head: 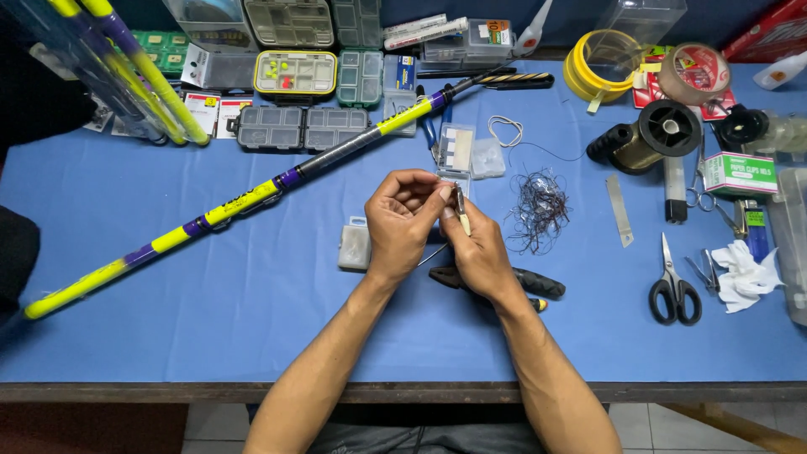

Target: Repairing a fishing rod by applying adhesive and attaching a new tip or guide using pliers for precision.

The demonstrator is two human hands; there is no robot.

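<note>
Both my hands meet above the middle of the blue table (252, 286). My left hand (402, 220) pinches something tiny between thumb and fingertips; what it is cannot be made out. Against it, my right hand (479, 252) holds a small slim metal tool (461, 208) upright, its tip at my left fingertips. A tangle of dark thin wire hooks (538, 210) lies just right of my hands. Dark-handled pliers (538, 284) lie under my right wrist. A small clear plastic box (355, 246) sits left of my left hand.
A long yellow, purple and black fishing rod (252, 195) crosses the table diagonally. Tackle boxes (301, 126) line the back. Right side: scissors (672, 290), a line spool (647, 134), tape rolls (693, 74), a blade (619, 210), white tissue (744, 273).
</note>
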